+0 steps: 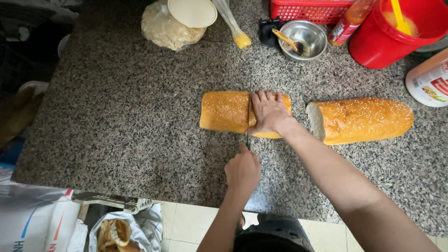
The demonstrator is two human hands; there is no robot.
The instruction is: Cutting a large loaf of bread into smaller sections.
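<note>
On the speckled granite counter [140, 121] lies a sesame-topped bread loaf piece [224, 112]. My right hand [268, 112] presses flat on its right part, fingers pointing away from me. My left hand [242, 170] is near the counter's front edge, closed around the handle of a knife [250, 86]. Its thin blade is seen edge-on and crosses the loaf just left of my right hand. A second, longer loaf piece [361, 119] lies apart to the right, its cut end facing my right forearm.
Along the back stand a clear bag of pale food [168, 30] under a white lid, a piping bag [235, 32], a steel bowl [305, 39] with a spoon, a red basket [308, 9], a sauce bottle [347, 23], a red bucket [392, 37] and a white jar [429, 81]. Below the counter edge sits a bag of bread scraps [116, 233].
</note>
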